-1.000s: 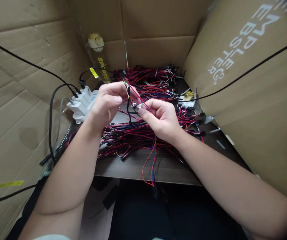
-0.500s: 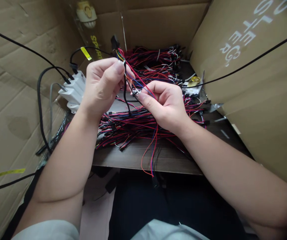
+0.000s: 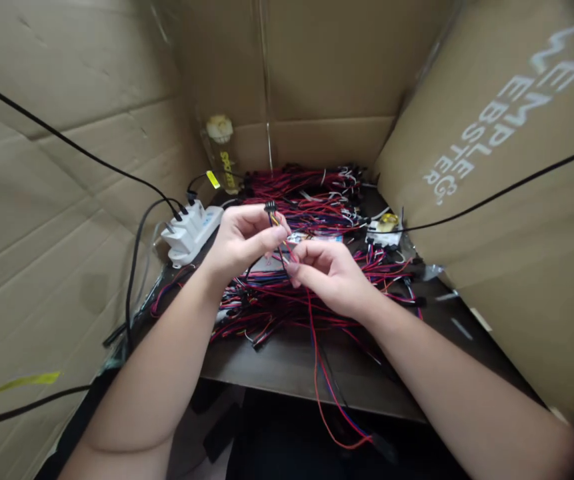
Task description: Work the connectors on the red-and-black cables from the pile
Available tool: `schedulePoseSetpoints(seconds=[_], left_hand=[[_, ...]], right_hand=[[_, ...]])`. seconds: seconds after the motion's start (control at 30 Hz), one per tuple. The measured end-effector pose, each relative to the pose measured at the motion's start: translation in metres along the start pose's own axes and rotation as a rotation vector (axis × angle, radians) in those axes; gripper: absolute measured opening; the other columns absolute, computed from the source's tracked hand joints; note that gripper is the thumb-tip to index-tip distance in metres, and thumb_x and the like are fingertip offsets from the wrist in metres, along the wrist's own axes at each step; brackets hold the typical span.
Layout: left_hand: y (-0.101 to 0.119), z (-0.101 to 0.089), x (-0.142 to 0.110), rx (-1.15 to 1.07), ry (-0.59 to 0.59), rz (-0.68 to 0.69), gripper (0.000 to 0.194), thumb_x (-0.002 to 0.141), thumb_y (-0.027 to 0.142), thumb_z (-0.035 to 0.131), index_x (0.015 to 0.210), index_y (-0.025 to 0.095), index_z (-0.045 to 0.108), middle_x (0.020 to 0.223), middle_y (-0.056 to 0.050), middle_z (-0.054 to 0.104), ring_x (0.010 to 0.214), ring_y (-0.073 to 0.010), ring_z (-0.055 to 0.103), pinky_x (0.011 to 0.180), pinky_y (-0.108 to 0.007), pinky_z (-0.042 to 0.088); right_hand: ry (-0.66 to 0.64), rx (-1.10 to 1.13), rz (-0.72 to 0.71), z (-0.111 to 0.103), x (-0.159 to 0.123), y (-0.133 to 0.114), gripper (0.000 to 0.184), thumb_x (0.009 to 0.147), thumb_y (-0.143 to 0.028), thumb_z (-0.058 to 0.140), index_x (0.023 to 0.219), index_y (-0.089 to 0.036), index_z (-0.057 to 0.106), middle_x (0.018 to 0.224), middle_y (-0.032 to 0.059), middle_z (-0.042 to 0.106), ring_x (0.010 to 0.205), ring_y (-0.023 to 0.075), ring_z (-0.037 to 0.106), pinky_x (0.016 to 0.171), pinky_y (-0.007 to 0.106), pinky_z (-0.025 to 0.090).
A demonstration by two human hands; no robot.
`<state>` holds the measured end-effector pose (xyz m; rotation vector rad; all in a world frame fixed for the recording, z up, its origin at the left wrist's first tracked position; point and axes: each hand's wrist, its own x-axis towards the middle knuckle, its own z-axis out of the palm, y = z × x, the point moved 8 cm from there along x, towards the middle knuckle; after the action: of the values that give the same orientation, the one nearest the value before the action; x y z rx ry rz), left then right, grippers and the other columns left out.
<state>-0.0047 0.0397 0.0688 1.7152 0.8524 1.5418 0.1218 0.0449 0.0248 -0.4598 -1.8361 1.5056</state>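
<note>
My left hand (image 3: 249,241) pinches a wire harness just below its black connector (image 3: 271,207), which points up above the thumb. Close beside it, my right hand (image 3: 327,273) pinches the same harness's wires between thumb and forefinger. From under the right hand the red, orange and blue wires (image 3: 315,347) hang over the table edge to a second black connector (image 3: 383,448), blurred. Behind and below both hands lie bundles of similar wire harnesses (image 3: 291,181), mostly red and black. What exactly sits between the right fingertips is too small to make out.
A white power strip (image 3: 191,233) with plugged-in black cables stands at the left. Cardboard walls (image 3: 337,73) enclose the dark table (image 3: 267,363) on three sides. At the right sit a yellow tape roll (image 3: 389,221) and a black cable (image 3: 487,191) crossing the wall.
The camera view has tilted upward, so everything sits lower in the picture. The left hand's connector now stands more upright, and the hanging connector has swung to the right.
</note>
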Motion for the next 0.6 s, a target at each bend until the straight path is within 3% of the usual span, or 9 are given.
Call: schedulePoseSetpoints(seconds=[0.1,0.23,0.4,0.6], left_hand=[[-0.005,0.004,0.0,-0.081,-0.065,-0.048,0.021,0.081,0.037,0.08,0.08,0.016,0.077,0.068,-0.002,0.069,0.048,-0.0065,0.055,0.043,-0.017,0.043],[-0.009,0.002,0.0,-0.171,-0.043,-0.081,0.02,0.082,0.036,0.079,0.083,0.016,0.078,0.066,-0.002,0.067,0.05,-0.0074,0.056,0.046,-0.017,0.046],[-0.014,0.007,-0.003,-0.181,-0.094,-0.136,0.023,0.083,0.038,0.079,0.086,0.016,0.078,0.066,-0.003,0.069,0.051,-0.0087,0.06,0.048,-0.017,0.049],[-0.013,0.015,-0.004,-0.191,-0.151,-0.152,0.02,0.083,0.034,0.079,0.084,0.014,0.076,0.068,-0.003,0.069,0.052,-0.0087,0.062,0.05,-0.016,0.052]], right_hand=[[-0.005,0.067,0.007,0.0,0.001,0.001,0.028,0.086,-0.037,0.073,0.076,-0.015,0.059,0.065,0.0,0.06,0.059,0.0098,0.051,0.058,0.025,0.041],[-0.001,0.167,0.003,0.0,0.001,-0.002,0.027,0.085,-0.036,0.074,0.077,-0.015,0.059,0.065,-0.0005,0.062,0.059,0.0095,0.055,0.061,0.025,0.045],[-0.042,0.251,0.017,0.005,0.002,-0.003,0.033,0.083,-0.042,0.078,0.078,-0.015,0.06,0.066,-0.0018,0.059,0.057,0.0084,0.051,0.058,0.024,0.042],[-0.057,0.307,-0.033,0.008,0.0,-0.005,0.034,0.09,-0.042,0.072,0.074,-0.014,0.059,0.06,-0.003,0.054,0.056,0.0075,0.045,0.058,0.024,0.035]])
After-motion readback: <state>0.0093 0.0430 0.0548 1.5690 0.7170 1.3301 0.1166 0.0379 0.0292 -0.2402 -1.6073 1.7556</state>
